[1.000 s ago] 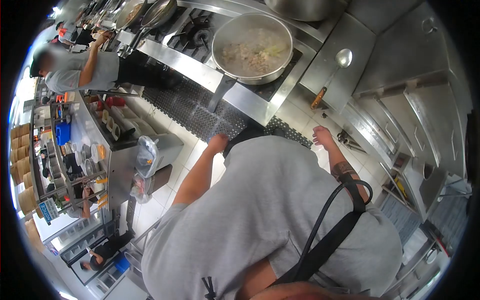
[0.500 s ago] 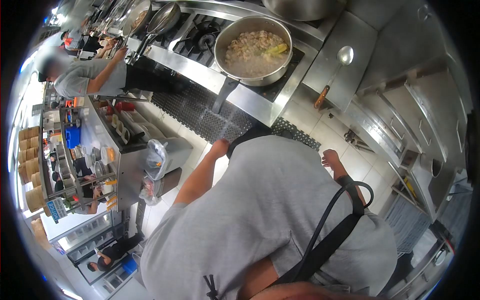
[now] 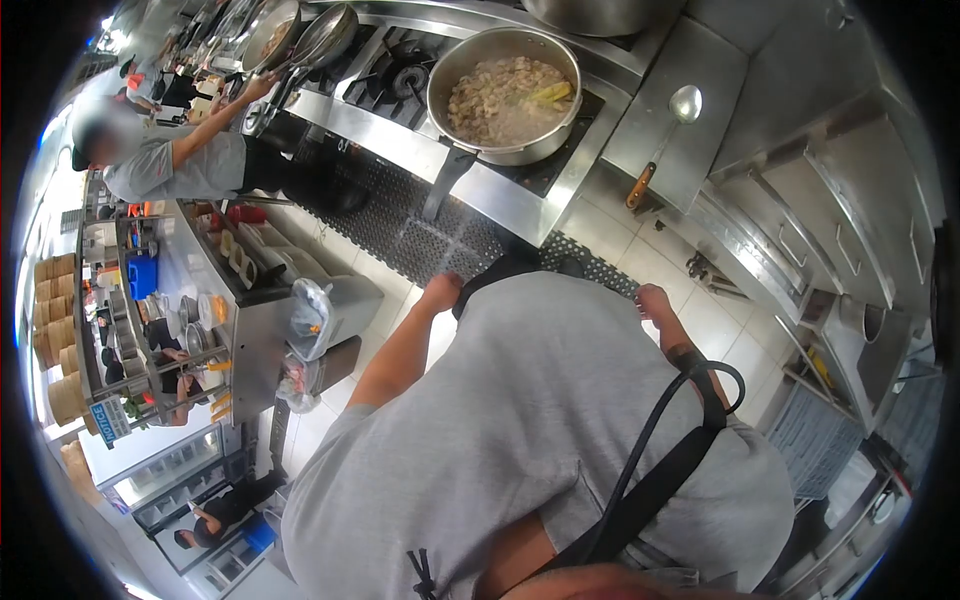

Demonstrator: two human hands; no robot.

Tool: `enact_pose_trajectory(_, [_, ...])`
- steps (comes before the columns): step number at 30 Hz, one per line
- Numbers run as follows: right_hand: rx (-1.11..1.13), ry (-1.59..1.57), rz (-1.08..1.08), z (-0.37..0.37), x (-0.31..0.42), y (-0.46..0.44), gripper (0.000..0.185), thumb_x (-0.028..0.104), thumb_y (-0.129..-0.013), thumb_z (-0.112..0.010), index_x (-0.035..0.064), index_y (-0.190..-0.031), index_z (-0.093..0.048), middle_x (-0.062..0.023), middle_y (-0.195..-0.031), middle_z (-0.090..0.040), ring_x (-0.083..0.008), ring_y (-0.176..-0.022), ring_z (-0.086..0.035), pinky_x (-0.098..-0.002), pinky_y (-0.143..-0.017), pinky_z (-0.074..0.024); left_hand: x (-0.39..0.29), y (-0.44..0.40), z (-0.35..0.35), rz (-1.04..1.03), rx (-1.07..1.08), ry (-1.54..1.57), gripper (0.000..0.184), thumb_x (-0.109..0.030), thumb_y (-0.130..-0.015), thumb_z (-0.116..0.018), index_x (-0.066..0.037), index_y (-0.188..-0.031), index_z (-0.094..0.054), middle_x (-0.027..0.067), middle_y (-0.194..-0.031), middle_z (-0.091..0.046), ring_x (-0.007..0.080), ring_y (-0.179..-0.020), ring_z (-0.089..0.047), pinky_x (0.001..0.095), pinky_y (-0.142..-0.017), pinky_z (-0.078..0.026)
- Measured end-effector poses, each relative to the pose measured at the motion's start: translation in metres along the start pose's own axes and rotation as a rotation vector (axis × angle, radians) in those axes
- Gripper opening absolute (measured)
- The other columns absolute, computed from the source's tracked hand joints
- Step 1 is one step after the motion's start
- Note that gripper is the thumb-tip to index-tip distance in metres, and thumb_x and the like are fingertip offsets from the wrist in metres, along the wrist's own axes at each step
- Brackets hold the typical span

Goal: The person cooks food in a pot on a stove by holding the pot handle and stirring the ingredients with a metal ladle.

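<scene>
Well beyond the fingers [image 3: 441,291], pot [image 3: 527,153]

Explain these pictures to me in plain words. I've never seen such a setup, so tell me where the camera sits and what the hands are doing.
There is no machine here, just a person with bare hands. The camera is worn on their head, looking forward and down, so their grey shirt fills the middle. The left hand and right hand are near the waist; I see nothing held in either. Ahead, on the stove, sits a pot of chunky food. To its right, a spoon lies on a steel counter. Another person stands at left.
</scene>
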State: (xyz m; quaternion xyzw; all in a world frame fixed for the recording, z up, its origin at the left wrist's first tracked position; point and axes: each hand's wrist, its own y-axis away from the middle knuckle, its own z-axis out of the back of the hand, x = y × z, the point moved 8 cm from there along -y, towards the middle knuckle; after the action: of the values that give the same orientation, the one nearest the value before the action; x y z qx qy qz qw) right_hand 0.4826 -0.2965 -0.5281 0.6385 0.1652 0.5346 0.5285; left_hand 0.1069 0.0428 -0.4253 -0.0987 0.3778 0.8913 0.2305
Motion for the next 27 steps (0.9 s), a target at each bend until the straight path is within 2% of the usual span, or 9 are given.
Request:
enact_pose_trajectory(10, [0.017,0.115,-0.037,0.005,0.017,0.011,0.017,0.019,-0.086,-0.045,0.0073,-0.095,-0.053,-0.0081,-0.079,-0.059,-0.0193,-0.061,-0.060,-0.0329,-0.049,-0.0513,0.009,0.029,-0.010,-0.023,-0.011,0.027,0.029,-0.019,-0.083,-0.040,-0.001,-0.084,-0.063,0.0226,-0.095,-0.061,0.0386,-0.090,-0.058,0.0434,-0.079,-0.046])
enact_pose_trajectory(12, [0.039,0.120,0.009,0.003,0.018,0.008,0.023,0.024,-0.084,-0.050,0.0072,-0.099,-0.054,-0.0132,-0.086,-0.059,-0.0233,-0.063,-0.059,-0.0370,-0.054,-0.0515,0.008,0.036,-0.009,-0.009,-0.006,0.038,0.028,-0.018,-0.083,-0.040,-0.001,-0.084,-0.063,0.0219,-0.095,-0.061,0.0378,-0.090,-0.058,0.0431,-0.080,-0.046])
enact_pose_trajectory(16, [0.043,0.140,0.003,-0.004,0.017,-0.002,0.022,0.024,-0.085,-0.049,0.0072,-0.098,-0.055,-0.0118,-0.084,-0.058,-0.0224,-0.062,-0.059,-0.0363,-0.053,-0.0510,0.011,0.043,-0.012,-0.025,-0.028,0.016,0.028,-0.018,-0.083,-0.040,-0.002,-0.085,-0.063,0.0217,-0.094,-0.061,0.0376,-0.090,-0.058,0.0423,-0.080,-0.046])
enact_pose_trajectory(18, [0.029,0.154,0.029,-0.007,0.019,-0.005,0.021,0.023,-0.085,-0.049,0.0073,-0.097,-0.055,-0.0102,-0.082,-0.058,-0.0215,-0.062,-0.058,-0.0355,-0.051,-0.0505,0.022,0.042,-0.017,0.087,-0.027,0.071,0.028,-0.019,-0.083,-0.041,-0.003,-0.087,-0.063,0.0203,-0.093,-0.062,0.0366,-0.090,-0.059,0.0412,-0.080,-0.047])
enact_pose_trajectory(22, [0.094,0.185,0.056,-0.019,0.023,0.001,0.020,0.023,-0.085,-0.049,0.0075,-0.096,-0.055,-0.0092,-0.080,-0.058,-0.0211,-0.061,-0.058,-0.0349,-0.051,-0.0505,0.025,0.046,-0.016,0.019,0.001,-0.033,0.028,-0.022,-0.083,-0.042,-0.005,-0.089,-0.064,0.0177,-0.093,-0.063,0.0351,-0.090,-0.059,0.0402,-0.080,-0.047])
enact_pose_trajectory(26, [0.037,0.110,-0.020,-0.020,0.011,0.008,0.019,0.022,-0.084,-0.049,0.0078,-0.096,-0.055,-0.0097,-0.080,-0.058,-0.0213,-0.060,-0.058,-0.0348,-0.051,-0.0508,0.044,0.046,-0.001,0.071,-0.074,0.123,0.025,-0.022,-0.082,-0.045,-0.008,-0.089,-0.065,0.0149,-0.094,-0.063,0.0335,-0.089,-0.060,0.0408,-0.079,-0.047])
enact_pose_trajectory(27, [0.038,0.088,-0.023,-0.021,0.012,0.012,0.019,0.021,-0.084,-0.049,0.0078,-0.096,-0.055,-0.0099,-0.080,-0.058,-0.0216,-0.060,-0.058,-0.0348,-0.051,-0.0510,0.046,0.045,0.002,0.082,-0.035,0.095,0.026,-0.021,-0.082,-0.047,-0.006,-0.095,-0.065,0.0151,-0.096,-0.064,0.0308,-0.091,-0.060,0.0386,-0.080,-0.047])
